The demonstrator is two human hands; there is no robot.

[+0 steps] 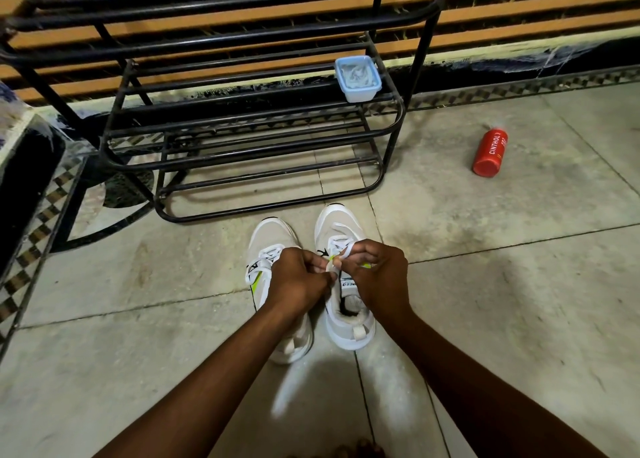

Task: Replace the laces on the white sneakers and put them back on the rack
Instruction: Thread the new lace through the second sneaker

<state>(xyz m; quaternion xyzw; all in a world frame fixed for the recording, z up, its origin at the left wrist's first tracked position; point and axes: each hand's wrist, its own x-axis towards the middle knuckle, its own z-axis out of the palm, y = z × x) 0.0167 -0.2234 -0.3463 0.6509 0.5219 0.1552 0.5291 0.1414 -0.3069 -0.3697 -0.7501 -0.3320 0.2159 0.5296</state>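
Both hands over the right white sneaker: left hand and right hand each pinch the white lace above its tongue, fingers curled. Left white sneaker just beside, partly under the left forearm. Both sit on the tiled floor, toes toward the black metal shoe rack. Blue plastic container on a rack shelf. Red Cinthol bottle lying on floor, right, well apart.

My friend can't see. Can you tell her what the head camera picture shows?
Two hands, left hand and right hand, pinch a white lace over the right white sneaker on the floor, beside the left sneaker. Behind stands a black metal rack.
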